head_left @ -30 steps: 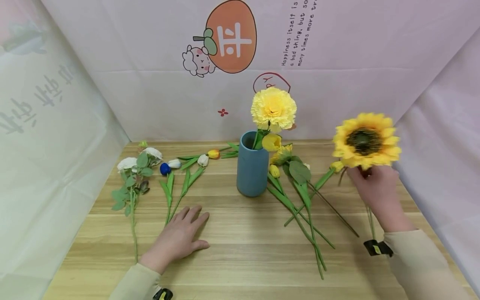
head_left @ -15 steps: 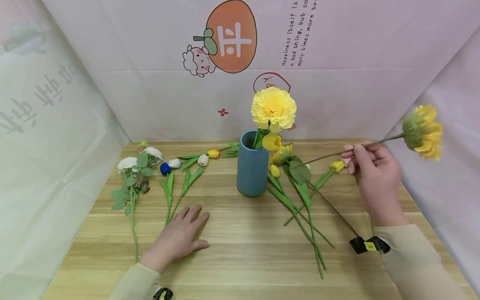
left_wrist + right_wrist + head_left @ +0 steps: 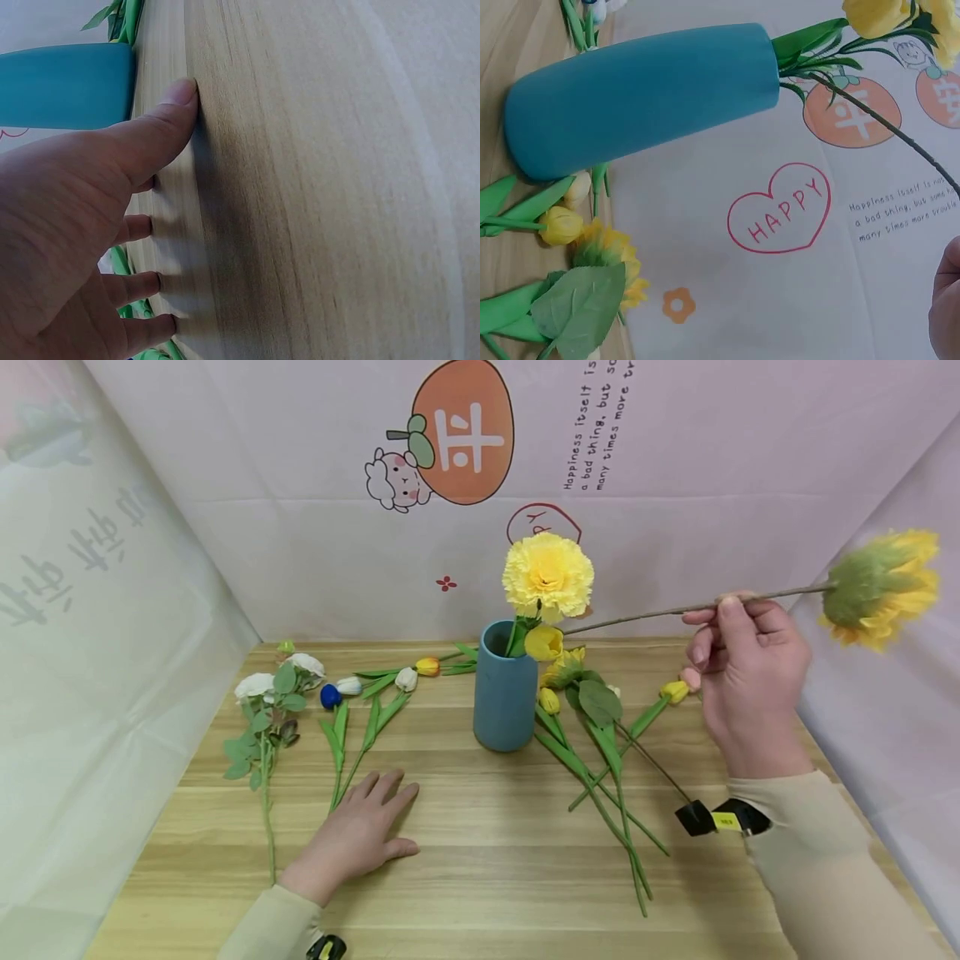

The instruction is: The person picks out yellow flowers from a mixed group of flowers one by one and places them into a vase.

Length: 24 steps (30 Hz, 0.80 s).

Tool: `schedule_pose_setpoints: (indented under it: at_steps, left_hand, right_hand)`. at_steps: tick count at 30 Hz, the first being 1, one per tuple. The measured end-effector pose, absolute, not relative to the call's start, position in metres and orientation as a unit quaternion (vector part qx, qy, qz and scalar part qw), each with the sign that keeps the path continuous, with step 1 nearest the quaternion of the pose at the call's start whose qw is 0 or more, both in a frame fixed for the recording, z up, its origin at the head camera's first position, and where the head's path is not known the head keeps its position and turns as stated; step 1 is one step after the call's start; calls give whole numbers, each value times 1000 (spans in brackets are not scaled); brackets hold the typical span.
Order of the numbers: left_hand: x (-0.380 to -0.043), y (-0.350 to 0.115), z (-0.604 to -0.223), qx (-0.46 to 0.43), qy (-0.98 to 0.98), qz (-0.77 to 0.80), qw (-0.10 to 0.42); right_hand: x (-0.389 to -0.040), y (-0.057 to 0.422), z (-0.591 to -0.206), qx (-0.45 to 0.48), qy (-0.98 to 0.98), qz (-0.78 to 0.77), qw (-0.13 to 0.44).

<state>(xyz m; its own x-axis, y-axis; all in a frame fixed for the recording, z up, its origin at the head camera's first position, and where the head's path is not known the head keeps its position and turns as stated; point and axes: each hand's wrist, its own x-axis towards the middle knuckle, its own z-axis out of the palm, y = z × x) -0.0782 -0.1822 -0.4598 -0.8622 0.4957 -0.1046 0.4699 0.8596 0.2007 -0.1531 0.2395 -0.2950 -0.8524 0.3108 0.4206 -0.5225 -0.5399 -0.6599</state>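
Observation:
My right hand [image 3: 757, 685] pinches the brown stem of a sunflower [image 3: 877, 589] between thumb and fingers. The bloom hangs off to the right, and the stem runs left in the air to behind the yellow tulip by the vase's mouth. A blue vase [image 3: 506, 702] stands upright in the middle of the table, holding a yellow carnation [image 3: 547, 575] and a yellow tulip [image 3: 543, 643]. In the right wrist view the sunflower stem [image 3: 907, 139] passes near the vase's mouth; whether its tip is inside is unclear. My left hand [image 3: 360, 835] rests on the wooden table with fingers spread.
White roses [image 3: 258, 689], a blue tulip [image 3: 330, 697] and a white tulip [image 3: 406, 681] lie on the left. Right of the vase lie several yellow tulips [image 3: 549, 702] with crossed stems and another sunflower [image 3: 564, 668]. Printed cloth [image 3: 675, 527] hangs behind the table.
My right hand has turned the sunflower from facing the camera to lying sideways, then raised it. Its stem end has swung left and up to the vase's mouth. The left hand stays put.

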Motion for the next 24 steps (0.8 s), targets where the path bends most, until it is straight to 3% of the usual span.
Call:
schedule_pose_setpoints:
  at_steps: [15,24]
  left_hand:
    - [-78,-182,-460,248,962,87,76]
    - [-77,-181,-458,249,961,88,76]
  right_hand:
    - [-172,203,-290,160,-592,755,231]
    - [-174,201,-287,149,-539,767,315]
